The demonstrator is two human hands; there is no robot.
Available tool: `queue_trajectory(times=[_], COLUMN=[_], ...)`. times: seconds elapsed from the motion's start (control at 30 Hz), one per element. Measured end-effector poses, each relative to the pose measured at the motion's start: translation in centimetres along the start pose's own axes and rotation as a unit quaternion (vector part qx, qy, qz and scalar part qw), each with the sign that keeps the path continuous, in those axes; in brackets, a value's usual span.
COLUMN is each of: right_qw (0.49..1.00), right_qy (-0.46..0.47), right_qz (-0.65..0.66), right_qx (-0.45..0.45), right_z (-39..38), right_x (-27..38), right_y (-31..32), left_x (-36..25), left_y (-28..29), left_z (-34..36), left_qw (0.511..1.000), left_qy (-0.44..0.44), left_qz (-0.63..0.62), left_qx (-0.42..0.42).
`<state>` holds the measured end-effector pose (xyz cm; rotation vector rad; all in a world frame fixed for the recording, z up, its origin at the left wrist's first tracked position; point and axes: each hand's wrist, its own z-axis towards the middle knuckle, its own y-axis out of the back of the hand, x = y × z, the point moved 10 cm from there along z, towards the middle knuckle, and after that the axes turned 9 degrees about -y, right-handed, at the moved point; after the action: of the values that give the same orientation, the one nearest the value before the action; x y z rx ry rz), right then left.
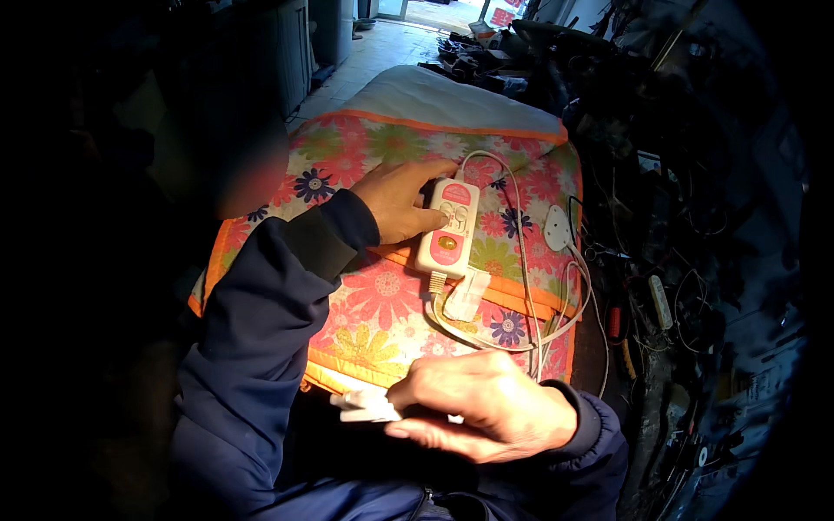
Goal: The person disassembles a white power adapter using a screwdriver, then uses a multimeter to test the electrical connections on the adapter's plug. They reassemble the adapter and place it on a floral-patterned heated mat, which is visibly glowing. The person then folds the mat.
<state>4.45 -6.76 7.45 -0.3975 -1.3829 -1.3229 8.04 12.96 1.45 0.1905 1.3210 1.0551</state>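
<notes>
A white corded controller [446, 227] with pink panels and a small amber window lies on a folded blanket [382, 295] printed with bright flowers. My left hand [401, 198] grips it from the left, thumb on its front and fingers by its upper end. Low in the view, my right hand [486, 404] pinches a white plug [365, 405], slightly blurred, that points left past the blanket's near edge. A pale cable [469, 337] leaves the controller's lower end and loops to the right. Beside that end sits a white tag [467, 293].
A round white disc-shaped connector [558, 227] with cords rests on the blanket's right side. Orange trim [452, 132] edges the blanket, with a pale folded part behind. Tools, wires and a cluttered dark bench [660, 286] stand to the right. Beyond lies a tiled floor [382, 52].
</notes>
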Motion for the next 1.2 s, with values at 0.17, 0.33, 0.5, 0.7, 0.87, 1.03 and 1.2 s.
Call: queue_trajectory(times=[0.17, 0.33, 0.5, 0.7, 0.87, 1.03, 1.2], right_qw=[0.923, 0.914, 0.921, 0.917, 0.878, 0.831, 0.859], right_qy=[-0.129, -0.095, -0.062, -0.074, -0.161, -0.195, -0.176], right_qz=[0.096, 0.045, -0.034, -0.268, -0.357, -0.423, -0.385], right_qx=[-0.35, -0.393, -0.384, -0.285, -0.276, -0.305, -0.287], right_z=[-1.7, -3.1, -2.7, -5.8, -13.3, -16.5, -16.2], right_x=[-3.2, -11.4, -8.7, -4.7, -3.7, -5.2, -4.1], right_y=[10.6, 10.1, 9.6, 9.0, 10.4, 11.8, 10.5], left_x=[-0.8, -5.6, -3.8, -1.1, -3.3, -4.4, -6.9], left_y=[2.4, -2.8, -2.4, 4.3, 6.9, 4.9, 11.2], left_z=[-0.6, -1.2, -1.8, -2.5, -5.4, -12.3, -22.0], left_qw=[0.983, 0.941, 0.933, 0.83, 0.765, 0.734, 0.741], left_qy=[-0.031, -0.074, -0.017, -0.023, -0.102, -0.062, -0.146], left_qz=[-0.162, -0.328, -0.357, -0.513, -0.615, -0.663, -0.635], left_qx=[-0.079, 0.041, -0.05, -0.218, -0.161, -0.132, -0.162])
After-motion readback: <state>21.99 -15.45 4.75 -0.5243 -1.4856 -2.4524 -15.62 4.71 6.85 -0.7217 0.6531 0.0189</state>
